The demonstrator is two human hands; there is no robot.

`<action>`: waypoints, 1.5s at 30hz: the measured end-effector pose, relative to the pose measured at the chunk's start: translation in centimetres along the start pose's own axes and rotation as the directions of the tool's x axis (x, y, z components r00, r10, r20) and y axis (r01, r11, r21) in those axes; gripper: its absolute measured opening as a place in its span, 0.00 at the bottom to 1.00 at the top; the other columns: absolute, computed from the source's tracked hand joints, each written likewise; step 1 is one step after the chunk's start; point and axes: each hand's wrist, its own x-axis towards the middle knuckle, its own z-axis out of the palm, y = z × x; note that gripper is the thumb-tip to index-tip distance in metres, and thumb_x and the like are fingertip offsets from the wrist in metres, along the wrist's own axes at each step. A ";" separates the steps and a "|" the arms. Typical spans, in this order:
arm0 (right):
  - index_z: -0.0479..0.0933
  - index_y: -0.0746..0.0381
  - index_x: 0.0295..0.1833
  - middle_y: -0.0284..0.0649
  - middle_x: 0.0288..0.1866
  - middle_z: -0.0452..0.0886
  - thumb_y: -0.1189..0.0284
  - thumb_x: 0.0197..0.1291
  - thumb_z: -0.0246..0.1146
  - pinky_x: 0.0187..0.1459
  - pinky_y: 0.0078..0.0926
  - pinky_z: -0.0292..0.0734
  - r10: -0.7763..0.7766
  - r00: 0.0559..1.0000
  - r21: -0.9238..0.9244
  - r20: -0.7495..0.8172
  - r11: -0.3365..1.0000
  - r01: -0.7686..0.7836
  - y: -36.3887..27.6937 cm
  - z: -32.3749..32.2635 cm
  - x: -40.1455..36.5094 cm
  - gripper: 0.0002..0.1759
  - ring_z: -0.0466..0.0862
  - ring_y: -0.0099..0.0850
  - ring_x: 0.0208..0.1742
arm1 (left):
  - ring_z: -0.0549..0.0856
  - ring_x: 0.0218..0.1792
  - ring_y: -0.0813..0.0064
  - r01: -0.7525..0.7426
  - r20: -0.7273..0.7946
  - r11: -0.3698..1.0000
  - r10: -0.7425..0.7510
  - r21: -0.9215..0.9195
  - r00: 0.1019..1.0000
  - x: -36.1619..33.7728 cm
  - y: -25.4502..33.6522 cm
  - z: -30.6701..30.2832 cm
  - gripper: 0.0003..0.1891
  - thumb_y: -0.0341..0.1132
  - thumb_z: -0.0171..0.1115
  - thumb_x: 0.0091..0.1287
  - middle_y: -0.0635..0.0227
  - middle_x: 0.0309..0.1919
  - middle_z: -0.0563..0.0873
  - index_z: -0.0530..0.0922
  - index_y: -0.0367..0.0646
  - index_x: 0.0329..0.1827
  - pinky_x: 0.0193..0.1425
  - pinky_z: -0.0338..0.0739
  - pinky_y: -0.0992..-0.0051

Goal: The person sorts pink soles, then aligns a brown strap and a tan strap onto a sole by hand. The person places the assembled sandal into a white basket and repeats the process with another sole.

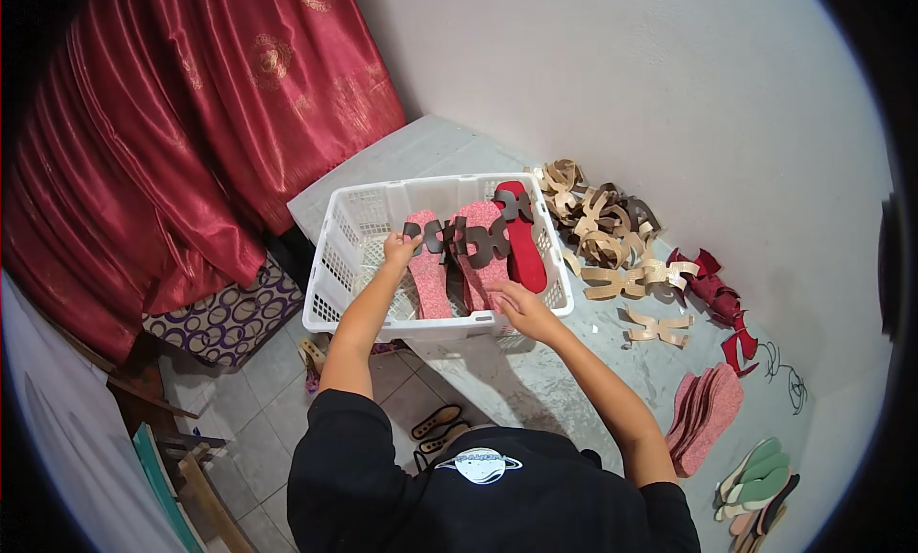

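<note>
A white plastic basket (440,330) stands on the table, with sandals inside. My left hand (400,251) is closed on the dark strap of a pink speckled sandal (432,283) at the basket's middle. To its right lie more pink speckled sandals (484,281) with dark brown straps, close together. My right hand (519,307) touches the lower end of these, its fingers apart. A red sandal (526,257) with a dark strap rests along the basket's right side. Bare basket floor shows at the left.
Beige and gold straps (602,228) are heaped right of the basket, with red straps (722,304) beyond. Pink soles (706,419) and green soles (760,477) lie on the grey table (564,376). A red curtain (220,104) hangs at left; footwear (437,421) is on the floor.
</note>
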 end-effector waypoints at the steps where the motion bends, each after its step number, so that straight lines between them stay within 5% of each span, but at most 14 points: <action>1: 0.72 0.64 0.51 0.45 0.51 0.75 0.72 0.62 0.51 0.61 0.38 0.61 -0.057 0.998 -0.074 -0.005 0.996 0.056 -0.1 0.2 0.0 0.14 0.74 0.39 0.56 | 0.82 0.28 0.75 0.004 -0.007 1.000 -0.004 0.026 1.000 0.1 -0.4 0.1 0.18 0.28 0.73 0.47 0.61 0.30 0.82 0.72 0.36 0.36 0.31 0.77 0.75; 2: 0.72 0.62 0.50 0.42 0.53 0.74 0.67 0.63 0.51 0.64 0.55 0.52 0.001 1.000 -0.180 -0.015 0.984 -0.004 -0.3 0.6 -0.2 0.15 0.72 0.40 0.58 | 0.82 0.27 0.76 0.000 -0.001 0.997 0.000 0.081 1.000 0.2 -0.7 0.2 0.19 0.28 0.74 0.47 0.61 0.29 0.82 0.72 0.36 0.36 0.30 0.77 0.75; 5: 0.72 0.60 0.52 0.39 0.54 0.74 0.64 0.64 0.50 0.63 0.66 0.44 0.016 1.000 -0.310 0.016 0.951 -0.010 -0.5 0.9 -0.1 0.16 0.72 0.37 0.58 | 0.79 0.26 0.80 -0.018 0.010 0.995 0.017 0.101 1.000 -0.1 -1.0 0.4 0.17 0.30 0.73 0.49 0.67 0.26 0.79 0.70 0.38 0.33 0.30 0.75 0.78; 10: 0.72 0.56 0.54 0.38 0.55 0.73 0.61 0.64 0.50 0.64 0.65 0.40 0.010 0.999 -0.450 0.049 0.893 0.013 -0.2 1.3 0.1 0.18 0.70 0.35 0.60 | 0.81 0.27 0.77 -0.042 0.030 0.976 0.037 0.214 0.999 -0.1 -2.0 -0.1 0.20 0.33 0.75 0.46 0.63 0.28 0.82 0.72 0.37 0.35 0.31 0.77 0.76; 16: 0.73 0.57 0.52 0.38 0.54 0.73 0.59 0.63 0.50 0.63 0.66 0.41 -0.014 0.999 -0.516 0.050 0.856 0.038 -0.1 1.5 0.0 0.18 0.71 0.35 0.59 | 0.81 0.29 0.69 -0.206 -0.023 0.897 0.233 0.390 0.972 -0.6 -2.0 0.2 0.24 0.44 0.75 0.44 0.62 0.30 0.82 0.73 0.39 0.35 0.36 0.76 0.71; 20: 0.73 0.56 0.53 0.39 0.56 0.72 0.59 0.64 0.49 0.64 0.66 0.40 0.013 0.998 -0.506 0.062 0.863 0.021 -0.1 1.5 0.0 0.18 0.71 0.36 0.60 | 0.81 0.33 0.63 -0.145 -0.069 0.841 0.211 0.520 0.975 -1.7 -0.9 0.1 0.25 0.50 0.73 0.45 0.62 0.31 0.82 0.74 0.41 0.36 0.42 0.74 0.67; 25: 0.73 0.56 0.54 0.42 0.59 0.71 0.56 0.64 0.48 0.64 0.65 0.38 -0.008 0.999 -0.548 0.050 0.836 0.035 0.7 1.5 -0.2 0.20 0.67 0.39 0.64 | 0.74 0.46 0.60 -0.277 0.014 0.594 0.407 0.755 0.913 -3.0 0.2 0.0 0.27 0.55 0.67 0.49 0.63 0.40 0.78 0.77 0.45 0.45 0.50 0.67 0.64; 31: 0.72 0.56 0.56 0.42 0.62 0.69 0.52 0.64 0.44 0.65 0.62 0.35 -0.104 0.993 -0.690 0.058 0.715 0.115 1.5 1.6 -0.5 0.25 0.65 0.40 0.66 | 0.70 0.53 0.64 -0.206 0.092 0.264 0.386 0.942 0.918 -4.5 2.3 0.9 0.29 0.54 0.60 0.55 0.65 0.50 0.72 0.73 0.43 0.53 0.53 0.63 0.60; 41: 0.76 0.56 0.49 0.42 0.55 0.75 0.51 0.60 0.50 0.66 0.60 0.36 -0.310 0.951 -0.759 -0.013 0.622 0.192 2.2 1.8 -1.2 0.23 0.70 0.39 0.61 | 0.66 0.58 0.58 -0.235 0.109 0.385 0.322 0.893 0.941 -4.2 3.0 1.6 0.37 0.52 0.59 0.56 0.58 0.58 0.66 0.59 0.40 0.64 0.58 0.59 0.54; 44: 0.76 0.57 0.49 0.42 0.53 0.75 0.52 0.59 0.53 0.67 0.59 0.37 -0.318 0.948 -0.756 -0.013 0.624 0.199 2.0 1.4 -1.7 0.22 0.71 0.37 0.60 | 0.64 0.60 0.57 -0.242 0.087 0.437 0.346 0.866 0.934 -4.0 3.3 1.7 0.37 0.51 0.59 0.56 0.56 0.60 0.64 0.59 0.40 0.65 0.60 0.58 0.53; 45: 0.76 0.57 0.49 0.42 0.53 0.75 0.52 0.59 0.53 0.67 0.59 0.37 -0.319 0.947 -0.757 -0.018 0.623 0.196 2.1 1.3 -1.9 0.22 0.71 0.37 0.60 | 0.63 0.61 0.55 -0.289 0.079 0.409 0.458 0.866 0.886 -4.0 3.8 1.9 0.37 0.50 0.59 0.57 0.55 0.61 0.63 0.58 0.41 0.65 0.61 0.57 0.53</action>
